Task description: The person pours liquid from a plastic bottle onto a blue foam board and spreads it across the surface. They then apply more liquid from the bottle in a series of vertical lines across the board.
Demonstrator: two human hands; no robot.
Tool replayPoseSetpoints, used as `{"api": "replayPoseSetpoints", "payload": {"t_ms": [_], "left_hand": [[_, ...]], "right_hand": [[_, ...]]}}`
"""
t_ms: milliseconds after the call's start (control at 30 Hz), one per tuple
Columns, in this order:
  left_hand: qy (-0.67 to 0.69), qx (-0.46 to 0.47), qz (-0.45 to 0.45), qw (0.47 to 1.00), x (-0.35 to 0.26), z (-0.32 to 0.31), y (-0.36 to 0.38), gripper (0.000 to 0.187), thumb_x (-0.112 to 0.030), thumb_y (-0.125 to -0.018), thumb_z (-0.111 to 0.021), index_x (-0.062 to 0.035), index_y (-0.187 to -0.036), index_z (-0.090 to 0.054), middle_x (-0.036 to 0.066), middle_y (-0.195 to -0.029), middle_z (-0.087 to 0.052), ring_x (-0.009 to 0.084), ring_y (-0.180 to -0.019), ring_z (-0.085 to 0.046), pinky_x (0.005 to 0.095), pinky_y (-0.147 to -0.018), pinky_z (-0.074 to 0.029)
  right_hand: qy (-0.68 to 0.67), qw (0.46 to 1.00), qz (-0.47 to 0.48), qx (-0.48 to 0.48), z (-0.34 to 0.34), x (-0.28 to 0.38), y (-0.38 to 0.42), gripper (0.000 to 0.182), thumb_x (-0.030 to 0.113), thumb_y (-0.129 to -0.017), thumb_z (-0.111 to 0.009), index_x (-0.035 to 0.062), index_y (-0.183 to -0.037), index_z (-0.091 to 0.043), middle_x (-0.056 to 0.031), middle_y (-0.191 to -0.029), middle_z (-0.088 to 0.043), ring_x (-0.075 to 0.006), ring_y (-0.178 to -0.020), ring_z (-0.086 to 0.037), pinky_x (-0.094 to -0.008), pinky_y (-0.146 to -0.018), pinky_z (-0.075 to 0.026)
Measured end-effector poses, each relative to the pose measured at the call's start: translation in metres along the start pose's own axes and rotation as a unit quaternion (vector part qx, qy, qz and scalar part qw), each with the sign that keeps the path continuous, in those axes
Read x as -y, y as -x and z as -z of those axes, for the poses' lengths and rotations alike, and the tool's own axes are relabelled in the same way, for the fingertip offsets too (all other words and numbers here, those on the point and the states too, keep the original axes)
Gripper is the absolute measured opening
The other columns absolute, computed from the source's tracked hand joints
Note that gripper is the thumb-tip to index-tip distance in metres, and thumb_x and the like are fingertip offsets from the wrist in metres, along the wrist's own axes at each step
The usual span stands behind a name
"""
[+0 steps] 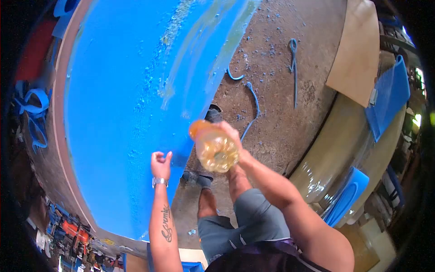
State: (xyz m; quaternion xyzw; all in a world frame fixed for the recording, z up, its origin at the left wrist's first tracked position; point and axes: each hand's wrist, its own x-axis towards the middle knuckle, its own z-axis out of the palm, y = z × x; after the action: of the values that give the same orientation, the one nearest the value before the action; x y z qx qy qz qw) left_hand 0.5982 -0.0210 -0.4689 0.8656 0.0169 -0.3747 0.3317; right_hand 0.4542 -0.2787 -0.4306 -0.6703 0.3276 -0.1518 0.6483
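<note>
Right hand [232, 135] wrapped around a tilted plastic bottle [214, 147] of yellowish liquid, cap end angled toward the big blue sheet [122, 104] as if for pouring; left hand [161, 164] loosely curled, empty, just beside.

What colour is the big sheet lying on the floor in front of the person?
Bright blue: the sheet shows clearly in the head view, with wet streaks across it.

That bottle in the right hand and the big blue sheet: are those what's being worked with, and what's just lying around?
In use:
- plastic bottle of yellowish liquid, gripped by the right hand
- large blue sheet, streaked with liquid
- left hand, loosely curled, holding nothing

Lying about:
- blue cords on the dirt floor
- brown board
- blue panel
</note>
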Motion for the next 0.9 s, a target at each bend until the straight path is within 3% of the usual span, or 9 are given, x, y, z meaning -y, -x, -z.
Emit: {"api": "replayPoseSetpoints", "payload": {"t_ms": [67, 100, 267, 367, 600, 633, 667, 767, 900], "left_hand": [[-0.128, -0.090, 0.045, 0.987, 0.044, 0.030, 0.009, 0.049, -0.033, -0.065, -0.082, -0.0064, -0.086, -0.047, 0.002, -0.069, -0.046, 0.0146, -0.064, -0.045, 0.0297, -0.059, -0.041], [-0.144, -0.086, 0.058, 0.984, 0.071, 0.051, 0.019, 0.050, -0.033, -0.063, -0.083, -0.0063, -0.086, -0.047, 0.003, -0.072, -0.047, 0.0163, -0.066, -0.046, 0.0309, -0.061, -0.042], [-0.205, -0.048, 0.055, 0.976, 0.123, 0.088, 0.040, 0.055, -0.033, -0.059, -0.084, -0.0059, -0.086, -0.045, 0.010, -0.086, -0.049, 0.0251, -0.076, -0.048, 0.0378, -0.069, -0.043], [-0.202, -0.009, 0.106, 0.974, 0.121, 0.074, 0.025, 0.059, -0.033, -0.057, -0.085, -0.0060, -0.086, -0.042, 0.013, -0.091, -0.050, 0.0293, -0.080, -0.049, 0.0404, -0.072, -0.044], [-0.198, 0.016, 0.142, 0.970, 0.115, 0.085, 0.027, 0.065, -0.035, -0.053, -0.086, -0.0071, -0.089, -0.040, 0.015, -0.094, -0.049, 0.0340, -0.089, -0.050, 0.0431, -0.077, -0.043], [-0.202, 0.014, 0.148, 0.968, 0.115, 0.084, 0.026, 0.065, -0.035, -0.053, -0.086, -0.0071, -0.090, -0.041, 0.015, -0.095, -0.049, 0.0342, -0.090, -0.050, 0.0434, -0.077, -0.043], [-0.205, 0.010, 0.156, 0.966, 0.114, 0.083, 0.024, 0.065, -0.035, -0.053, -0.086, -0.0071, -0.090, -0.041, 0.016, -0.096, -0.049, 0.0345, -0.091, -0.050, 0.0436, -0.078, -0.043], [-0.191, 0.029, 0.189, 0.963, 0.102, 0.085, 0.024, 0.066, -0.037, -0.054, -0.086, -0.0059, -0.095, -0.043, 0.015, -0.099, -0.049, 0.0352, -0.095, -0.049, 0.0448, -0.081, -0.042], [-0.184, 0.038, 0.204, 0.961, 0.098, 0.087, 0.024, 0.066, -0.036, -0.056, -0.084, -0.0052, -0.098, -0.044, 0.016, -0.102, -0.048, 0.0352, -0.098, -0.048, 0.0455, -0.084, -0.042]], "right_hand": [[0.033, 0.999, 0.002, -0.022, 0.009, 0.011, -0.029, 0.020, 0.017, -0.080, -0.062, 0.0050, -0.096, -0.061, -0.0064, -0.097, -0.059, -0.0180, -0.090, -0.058, -0.0307, -0.076, -0.048], [-0.253, 0.958, -0.128, -0.034, 0.020, -0.016, -0.051, 0.023, 0.019, -0.081, -0.062, 0.0052, -0.099, -0.059, -0.0054, -0.097, -0.058, -0.0171, -0.088, -0.058, -0.0314, -0.073, -0.048], [0.459, 0.882, 0.039, -0.103, 0.024, 0.009, -0.117, 0.023, 0.017, -0.084, -0.057, 0.0053, -0.104, -0.054, -0.0064, -0.099, -0.056, -0.0185, -0.091, -0.055, -0.0321, -0.074, -0.046], [0.187, 0.982, 0.028, -0.008, -0.037, 0.002, -0.029, 0.022, 0.017, -0.085, -0.056, 0.0051, -0.103, -0.054, -0.0076, -0.099, -0.056, -0.0194, -0.091, -0.054, -0.0328, -0.076, -0.045], [-0.011, 0.956, -0.188, 0.225, -0.082, 0.024, -0.025, 0.028, 0.026, -0.087, -0.052, 0.0038, -0.104, -0.055, -0.0101, -0.097, -0.056, -0.0204, -0.091, -0.054, -0.0345, -0.077, -0.044], [0.213, 0.942, 0.120, 0.230, -0.065, -0.026, -0.069, 0.036, 0.038, -0.089, -0.048, 0.0061, -0.105, -0.057, -0.0068, -0.098, -0.058, -0.0178, -0.093, -0.054, -0.0330, -0.075, -0.046], [0.032, 0.977, 0.007, 0.210, -0.050, -0.011, -0.107, 0.035, 0.040, -0.091, -0.044, 0.0090, -0.102, -0.057, -0.0037, -0.095, -0.056, -0.0153, -0.089, -0.054, -0.0320, -0.073, -0.046], [0.284, 0.913, 0.292, -0.030, -0.021, -0.002, -0.224, 0.015, 0.016, -0.090, -0.054, 0.0031, -0.094, -0.061, -0.0050, -0.084, -0.059, -0.0204, -0.077, -0.054, -0.0340, -0.069, -0.047], [0.319, 0.920, 0.137, -0.182, -0.073, 0.029, -0.213, 0.013, 0.015, -0.085, -0.059, 0.0043, -0.092, -0.063, -0.0078, -0.090, -0.062, -0.0202, -0.084, -0.057, -0.0347, -0.074, -0.047]]}}
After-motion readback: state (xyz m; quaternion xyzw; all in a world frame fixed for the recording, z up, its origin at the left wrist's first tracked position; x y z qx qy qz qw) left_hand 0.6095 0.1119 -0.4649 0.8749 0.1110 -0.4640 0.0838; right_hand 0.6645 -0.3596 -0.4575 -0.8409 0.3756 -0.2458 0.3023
